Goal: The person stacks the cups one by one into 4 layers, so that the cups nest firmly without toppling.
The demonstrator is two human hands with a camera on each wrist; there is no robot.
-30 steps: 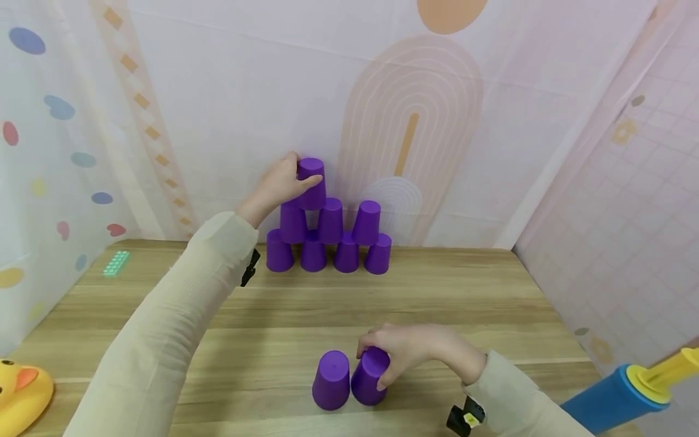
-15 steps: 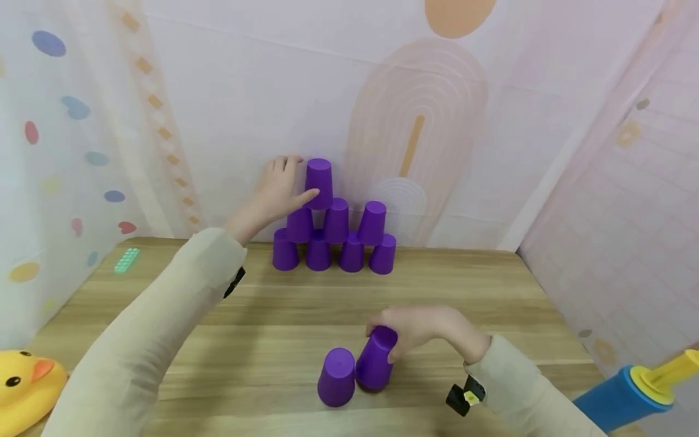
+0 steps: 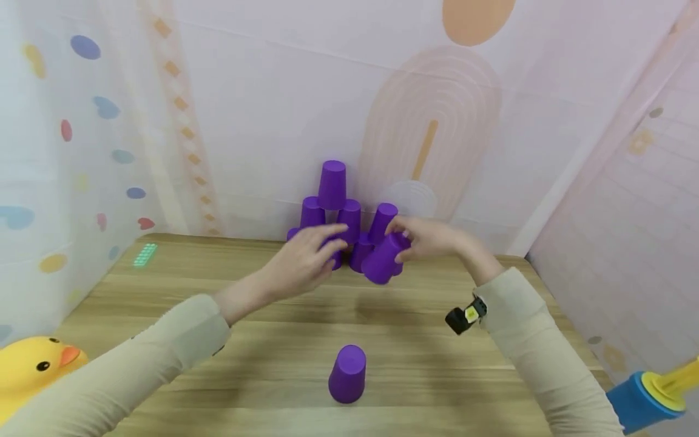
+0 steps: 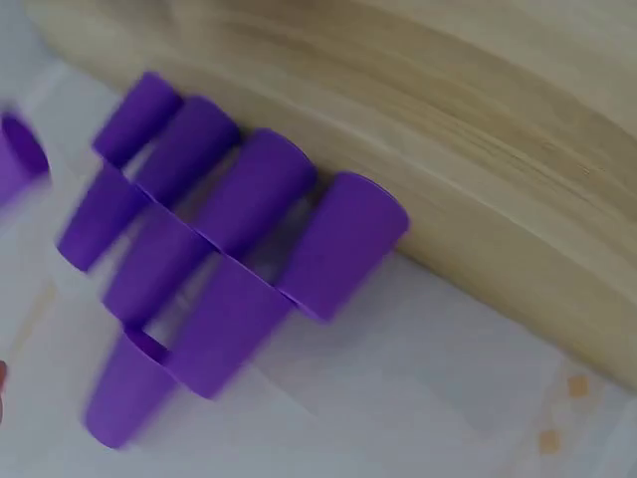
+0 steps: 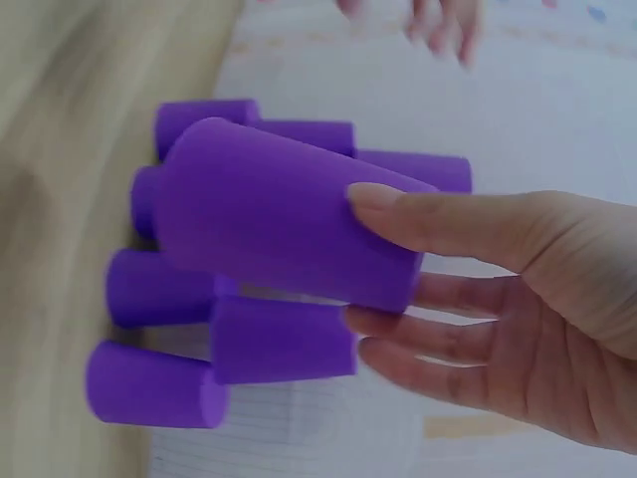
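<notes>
While left hand [image 3: 306, 261] withdrew, right hand [image 3: 431, 238] raised cup [image 3: 382, 261].

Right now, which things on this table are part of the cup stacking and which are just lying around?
In use:
- cup pyramid by the wall
- tilted cup held in the right hand
- lone cup near the front edge
- left hand, holding nothing

Lying about:
- yellow duck
- blue and yellow pump

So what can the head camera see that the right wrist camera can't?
Only the head view shows the lone cup, the duck, the pump and the left hand. Only the right wrist view shows the fingers curled round the held cup up close. Both show the right hand holding that cup before the pyramid.
</notes>
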